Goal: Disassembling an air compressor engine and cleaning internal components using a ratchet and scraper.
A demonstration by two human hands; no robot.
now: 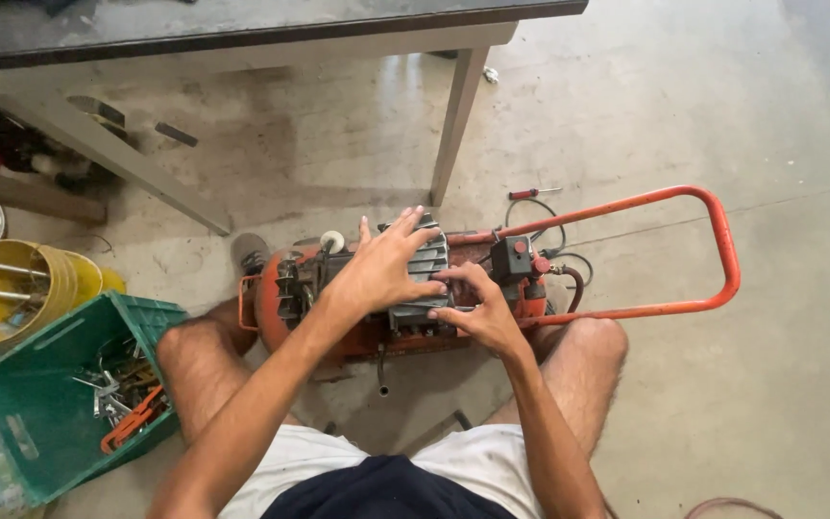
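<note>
You are crouched on the floor with a small orange compressor lying between your knees. Your left hand lies flat on top of its grey ribbed cover, with the fingers spread wide and not gripping. Your right hand is at the cover's right edge, with the fingers bent and their tips pressing on it. I cannot tell if they pinch something small.

Just right of that hand is a black box with a red knob on top. The compressor's long orange handle sticks out to your right, along the floor. A red-handled screwdriver lies on the floor behind the machine, near a grey table leg.

By your left knee stands a green crate full of metal tools. Behind the crate is a yellow bucket with metal rods in it.
</note>
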